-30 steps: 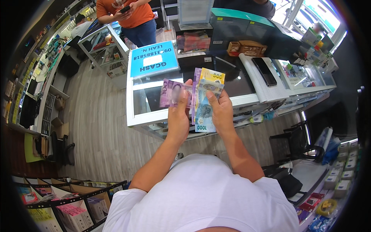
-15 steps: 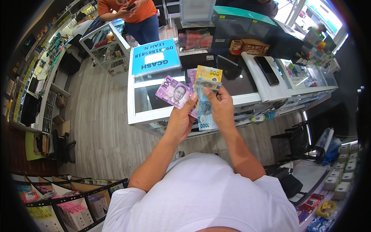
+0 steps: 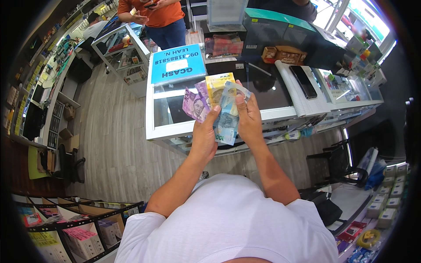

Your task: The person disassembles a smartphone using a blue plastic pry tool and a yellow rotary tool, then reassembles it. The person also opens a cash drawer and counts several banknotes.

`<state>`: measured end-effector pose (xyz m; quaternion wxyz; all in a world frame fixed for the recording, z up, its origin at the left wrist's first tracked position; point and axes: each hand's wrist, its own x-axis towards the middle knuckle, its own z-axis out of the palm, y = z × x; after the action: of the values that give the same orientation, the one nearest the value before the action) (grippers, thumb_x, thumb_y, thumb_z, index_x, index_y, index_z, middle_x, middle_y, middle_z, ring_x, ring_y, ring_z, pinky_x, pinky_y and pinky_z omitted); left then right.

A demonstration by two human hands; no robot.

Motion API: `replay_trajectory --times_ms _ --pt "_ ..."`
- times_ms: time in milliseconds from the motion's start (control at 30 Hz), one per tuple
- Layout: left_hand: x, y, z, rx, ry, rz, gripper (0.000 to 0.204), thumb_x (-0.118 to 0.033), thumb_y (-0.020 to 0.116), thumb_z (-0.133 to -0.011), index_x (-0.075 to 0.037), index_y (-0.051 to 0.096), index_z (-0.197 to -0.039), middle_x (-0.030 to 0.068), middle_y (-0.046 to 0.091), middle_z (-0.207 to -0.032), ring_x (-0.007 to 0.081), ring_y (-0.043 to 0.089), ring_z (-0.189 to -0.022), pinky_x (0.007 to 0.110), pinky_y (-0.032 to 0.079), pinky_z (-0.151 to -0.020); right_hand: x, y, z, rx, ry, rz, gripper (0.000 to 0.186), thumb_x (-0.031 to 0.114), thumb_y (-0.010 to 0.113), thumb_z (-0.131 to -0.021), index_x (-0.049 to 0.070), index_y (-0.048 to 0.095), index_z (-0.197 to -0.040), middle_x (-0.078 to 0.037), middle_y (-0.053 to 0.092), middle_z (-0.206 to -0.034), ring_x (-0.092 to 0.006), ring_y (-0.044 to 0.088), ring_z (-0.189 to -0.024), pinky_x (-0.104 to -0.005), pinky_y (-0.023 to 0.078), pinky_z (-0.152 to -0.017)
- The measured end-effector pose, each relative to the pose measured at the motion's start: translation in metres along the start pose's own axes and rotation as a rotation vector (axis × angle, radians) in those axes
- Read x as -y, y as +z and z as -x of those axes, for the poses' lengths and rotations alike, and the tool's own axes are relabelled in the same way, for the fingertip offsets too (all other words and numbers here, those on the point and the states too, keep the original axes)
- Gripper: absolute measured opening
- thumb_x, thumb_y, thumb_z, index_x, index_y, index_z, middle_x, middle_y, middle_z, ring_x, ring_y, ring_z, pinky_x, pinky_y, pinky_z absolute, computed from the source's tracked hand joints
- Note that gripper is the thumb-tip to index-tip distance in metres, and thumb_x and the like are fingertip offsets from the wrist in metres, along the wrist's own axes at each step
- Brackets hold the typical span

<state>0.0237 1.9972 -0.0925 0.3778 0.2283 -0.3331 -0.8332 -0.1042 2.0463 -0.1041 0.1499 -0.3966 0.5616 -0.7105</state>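
Note:
Several banknotes are fanned out between my two hands, above the front edge of a glass-topped counter (image 3: 173, 130). My left hand (image 3: 204, 133) is closed on purple banknotes (image 3: 194, 105) and a yellow banknote (image 3: 215, 90), its thumb pressed on the yellow one. My right hand (image 3: 249, 115) pinches a light-blue banknote (image 3: 228, 115) that lies slanted over the yellow one. A pale end of a note sticks out by my right fingers. The lower fingers of both hands are partly hidden behind the notes.
A blue sign (image 3: 177, 63) lies on the counter's left. A black phone (image 3: 302, 81) rests on a white pad (image 3: 289, 90) at the right. Across the counter a person in an orange shirt (image 3: 164, 17) holds a phone. Black chairs (image 3: 335, 160) stand at the right, sectioned shelves (image 3: 83, 223) at lower left.
The blue note has slid and tilted over the yellow one, which moved left toward my left hand. The purple notes have drawn closer together. The other person's hands have moved apart.

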Motion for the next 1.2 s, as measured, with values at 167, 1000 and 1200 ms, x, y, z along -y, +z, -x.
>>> replay_trajectory --times_ms 167,1000,1200 --pt "0.003 -0.001 0.002 -0.015 0.045 -0.052 0.05 -0.025 0.072 -0.103 -0.003 0.054 -0.145 0.0068 0.064 -0.135 0.0161 0.061 -0.123 0.035 0.05 -0.106 0.006 -0.007 -0.003 -0.061 0.124 0.132 0.044 0.033 0.051 -0.114 -0.001 0.065 -0.139 -0.016 0.075 -0.116 -0.0224 0.071 -0.1 -0.0329 0.053 -0.09" --pt "-0.016 -0.019 -0.001 0.079 0.072 -0.442 0.03 -0.024 0.067 -0.104 0.002 0.074 -0.118 0.0064 0.076 -0.111 0.0111 0.068 -0.097 0.029 0.054 -0.084 0.068 -0.057 -0.016 0.556 -0.229 0.678 0.05 0.008 0.068 -0.087 0.005 0.066 -0.136 -0.015 0.067 -0.133 -0.0348 0.056 -0.134 -0.0464 0.04 -0.114" --pt "-0.026 -0.029 -0.009 0.093 -0.193 -0.215 0.038 -0.023 0.063 -0.104 0.0 0.062 -0.135 0.0087 0.071 -0.124 0.0197 0.071 -0.108 0.036 0.058 -0.092 0.078 -0.064 -0.018 0.611 0.248 0.605 0.036 0.015 0.072 -0.095 0.001 0.068 -0.128 -0.009 0.075 -0.1 -0.0169 0.07 -0.089 -0.0334 0.054 -0.085"
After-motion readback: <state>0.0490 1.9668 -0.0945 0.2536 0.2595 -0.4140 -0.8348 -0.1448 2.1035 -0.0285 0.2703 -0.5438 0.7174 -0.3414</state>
